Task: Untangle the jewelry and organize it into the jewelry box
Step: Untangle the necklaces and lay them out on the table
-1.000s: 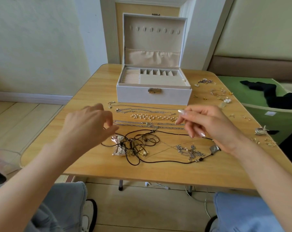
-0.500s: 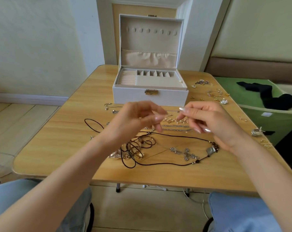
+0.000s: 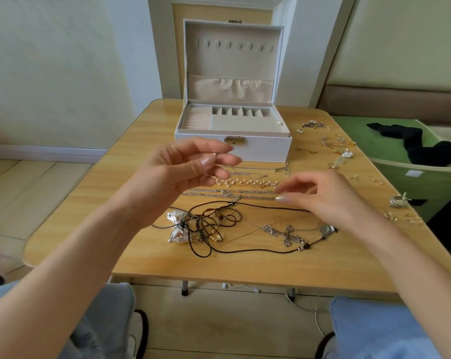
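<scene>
Pale wood grain is running across a table [image 3: 95, 224] with rounded corners. Plain wood is showing down its left side and along the near edge, in front of the person's denim-covered knees.

At the far edge, in the middle, a white jewelry box [image 3: 260, 149] is standing with its lid upright and a gold clasp facing forward. Its beige velvety lining is showing ring rolls on the left and a row of small compartments along the back.

Between the box and the near edge, jewelry is lying in rows: a pearl strand [image 3: 247, 182], then silver link chains [image 3: 214, 195]. Nearer still, a tangle of black cord [image 3: 206, 226] is looping around small gold pieces, beside a crinkled silver bow [image 3: 177, 226] and an ornate silver cross [image 3: 288, 235]. Tiny gold and silver earrings [image 3: 335, 149] are scattered along the right edge.

The left hand [image 3: 177, 174] is hovering above the pearls, thumb and forefinger pinching a small gold piece [image 3: 214, 153]; whether a fine chain is hanging from it cannot be told.

The right hand [image 3: 325, 198] is hanging low over the right ends of the silver chains, fingers loosely curled and gripping nothing visible. Whether a fingertip is touching a chain cannot be told.

Off the table's right side, a green bin [image 3: 421, 182] is holding black cloth [image 3: 416, 143].
</scene>
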A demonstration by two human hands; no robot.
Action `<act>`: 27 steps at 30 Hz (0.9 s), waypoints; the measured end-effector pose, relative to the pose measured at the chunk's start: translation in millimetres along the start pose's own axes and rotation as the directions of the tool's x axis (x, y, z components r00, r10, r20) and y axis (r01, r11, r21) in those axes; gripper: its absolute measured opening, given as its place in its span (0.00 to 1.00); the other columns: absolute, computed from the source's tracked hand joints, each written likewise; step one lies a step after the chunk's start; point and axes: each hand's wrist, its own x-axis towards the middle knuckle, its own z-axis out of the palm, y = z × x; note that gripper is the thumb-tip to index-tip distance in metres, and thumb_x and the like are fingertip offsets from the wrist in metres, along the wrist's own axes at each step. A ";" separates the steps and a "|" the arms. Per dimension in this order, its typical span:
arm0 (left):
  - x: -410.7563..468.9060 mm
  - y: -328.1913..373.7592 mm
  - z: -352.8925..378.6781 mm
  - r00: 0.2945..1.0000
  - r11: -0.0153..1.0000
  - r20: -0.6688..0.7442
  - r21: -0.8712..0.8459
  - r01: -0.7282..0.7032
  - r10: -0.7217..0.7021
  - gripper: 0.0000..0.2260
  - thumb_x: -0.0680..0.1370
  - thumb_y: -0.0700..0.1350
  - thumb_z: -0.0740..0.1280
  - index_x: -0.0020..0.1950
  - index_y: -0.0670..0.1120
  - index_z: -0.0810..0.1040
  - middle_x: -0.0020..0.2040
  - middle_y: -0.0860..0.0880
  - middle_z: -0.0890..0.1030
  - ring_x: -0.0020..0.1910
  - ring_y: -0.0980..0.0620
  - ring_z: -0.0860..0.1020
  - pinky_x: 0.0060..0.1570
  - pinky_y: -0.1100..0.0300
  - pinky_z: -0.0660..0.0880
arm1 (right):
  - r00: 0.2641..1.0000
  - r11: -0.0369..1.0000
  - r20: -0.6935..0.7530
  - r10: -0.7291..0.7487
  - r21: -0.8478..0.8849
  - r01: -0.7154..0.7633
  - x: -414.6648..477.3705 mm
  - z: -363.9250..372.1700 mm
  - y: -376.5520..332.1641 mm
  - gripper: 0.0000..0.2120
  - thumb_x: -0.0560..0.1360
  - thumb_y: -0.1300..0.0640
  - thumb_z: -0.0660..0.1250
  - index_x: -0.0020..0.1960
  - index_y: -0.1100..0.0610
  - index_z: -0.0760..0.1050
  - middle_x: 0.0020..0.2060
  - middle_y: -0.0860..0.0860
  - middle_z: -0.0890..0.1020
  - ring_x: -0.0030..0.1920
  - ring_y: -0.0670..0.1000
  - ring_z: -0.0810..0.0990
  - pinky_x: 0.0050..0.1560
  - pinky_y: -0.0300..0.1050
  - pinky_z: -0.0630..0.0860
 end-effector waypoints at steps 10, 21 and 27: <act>6.4 -6.8 6.9 0.986 0.995 -0.164 0.090 0.050 -0.035 0.10 0.71 0.42 0.64 0.50 0.41 0.79 0.45 0.47 0.85 0.39 0.53 0.83 0.37 0.66 0.78 | 0.931 0.910 -0.003 -0.366 -0.212 0.357 1.7 56.8 -22.0 0.09 0.72 0.62 0.70 0.46 0.49 0.83 0.36 0.42 0.70 0.36 0.43 0.69 0.38 0.40 0.65; 6.0 -7.7 4.3 0.968 0.973 -0.252 0.223 0.055 0.003 0.08 0.72 0.46 0.64 0.45 0.43 0.78 0.37 0.57 0.80 0.32 0.60 0.72 0.32 0.69 0.69 | 0.951 0.941 0.169 -0.260 -0.176 0.289 17.0 59.3 -30.0 0.06 0.70 0.58 0.73 0.38 0.48 0.78 0.40 0.44 0.77 0.36 0.41 0.70 0.42 0.42 0.70; 3.8 -8.9 2.4 0.976 0.984 -0.220 0.173 0.031 0.008 0.08 0.71 0.45 0.65 0.48 0.44 0.80 0.39 0.52 0.82 0.33 0.58 0.75 0.32 0.69 0.71 | 0.983 0.981 0.152 -0.103 0.178 0.075 18.2 36.7 -30.7 0.08 0.67 0.64 0.74 0.33 0.56 0.77 0.26 0.41 0.77 0.29 0.40 0.72 0.32 0.33 0.67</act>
